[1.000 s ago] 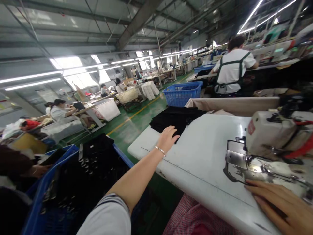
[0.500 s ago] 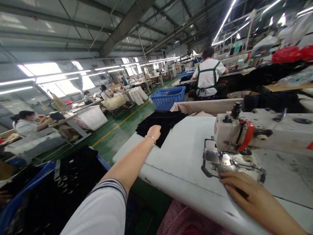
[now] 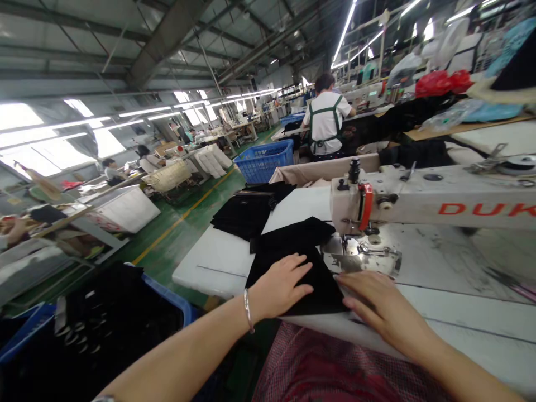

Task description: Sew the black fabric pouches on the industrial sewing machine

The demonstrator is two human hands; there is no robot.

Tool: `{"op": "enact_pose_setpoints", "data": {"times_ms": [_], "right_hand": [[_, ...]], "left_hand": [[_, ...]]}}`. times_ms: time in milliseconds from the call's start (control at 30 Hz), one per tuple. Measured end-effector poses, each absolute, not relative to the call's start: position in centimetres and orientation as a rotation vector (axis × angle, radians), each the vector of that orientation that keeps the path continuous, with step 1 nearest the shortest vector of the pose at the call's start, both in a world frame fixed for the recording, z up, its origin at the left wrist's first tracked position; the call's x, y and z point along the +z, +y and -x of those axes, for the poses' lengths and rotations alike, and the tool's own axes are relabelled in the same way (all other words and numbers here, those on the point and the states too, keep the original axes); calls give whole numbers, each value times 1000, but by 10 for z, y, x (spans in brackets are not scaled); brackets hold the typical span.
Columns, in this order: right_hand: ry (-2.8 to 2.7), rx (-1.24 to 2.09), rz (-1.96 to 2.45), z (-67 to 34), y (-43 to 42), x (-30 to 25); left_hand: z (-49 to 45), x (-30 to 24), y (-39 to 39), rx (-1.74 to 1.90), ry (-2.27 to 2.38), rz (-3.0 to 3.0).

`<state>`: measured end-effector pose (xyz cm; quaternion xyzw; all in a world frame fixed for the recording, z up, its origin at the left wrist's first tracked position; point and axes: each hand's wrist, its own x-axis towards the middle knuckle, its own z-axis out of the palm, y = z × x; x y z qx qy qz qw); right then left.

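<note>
A black fabric piece (image 3: pixel 288 240) lies on the white sewing table, its far right corner close to the needle area of the sewing machine (image 3: pixel 347 204). My left hand (image 3: pixel 280 285) rests flat on this fabric with its fingers spread. At the right edge of the fabric is my right hand (image 3: pixel 377 304), fingers stretched out and the fingertips beside or touching the cloth. Beyond my left hand sits a stack of black fabric pieces (image 3: pixel 243 215) on the table's far left corner.
A blue basket (image 3: pixel 184 304) heaped with black pieces stands at my left. Past the table are a cloth-lined bin (image 3: pixel 326 170) and another blue basket (image 3: pixel 263 159). A co-worker (image 3: pixel 326 123) sits ahead, back turned. Scissors (image 3: pixel 508 282) lie on the table at the right.
My left hand has come back from the stack, and a black fabric piece now lies before the machine under it. The right hand has come to the fabric's edge. The view has swung right.
</note>
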<state>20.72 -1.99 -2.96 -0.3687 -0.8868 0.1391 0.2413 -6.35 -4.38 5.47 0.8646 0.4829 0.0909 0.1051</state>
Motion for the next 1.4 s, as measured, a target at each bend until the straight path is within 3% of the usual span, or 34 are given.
{"op": "enact_pose_setpoints", "data": {"times_ms": [133,300,467,700,867,1067,1400], "right_hand": [[-2442,144,1078,-190,-49,-33],[-2457,140,1082,-187,-57,-30],[-2394,222,1061,-190,-55,-24],[-2189,601,1137,-191,-52,-23],[-2088,583,1097,-185,-66,-6],[-2110,476,916,-192,-84,36],[-1989,487,1005,-195,-98,60]], "left_hand": [[70,19,-23,195,1740,-2475],[93,34,34,455,2113,-2410],[77,16,32,389,1821,-2491],[65,18,1,442,1710,-2268],[52,54,-52,526,1520,-2076],[43,81,-99,902,1195,-1352],[32,75,-124,1140,1287,-1328]]}}
